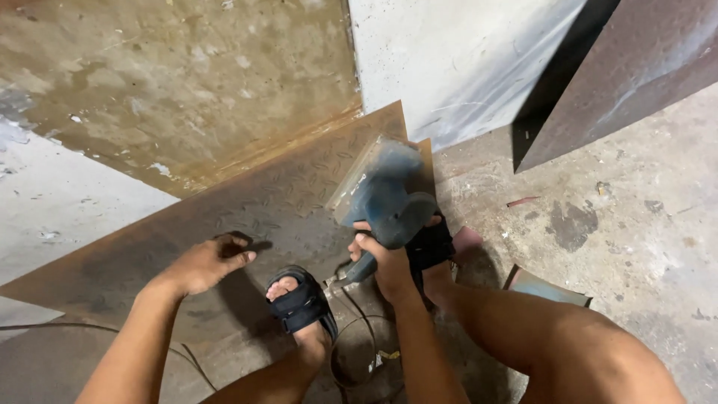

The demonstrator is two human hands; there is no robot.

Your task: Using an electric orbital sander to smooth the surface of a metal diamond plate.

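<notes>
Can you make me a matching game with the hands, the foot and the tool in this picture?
Things:
1. left hand
2. right hand
3. left foot
4. power tool

Descriptions:
A. wears a black sandal
B. blue-grey, blurred at its front end
C. rests flat on the rusty patterned metal plate
D. grips the tool's handle

Pairs: 1-C, 2-D, 3-A, 4-B

Rusty tread plate (224, 224) on concrete floor (636, 224)
</notes>
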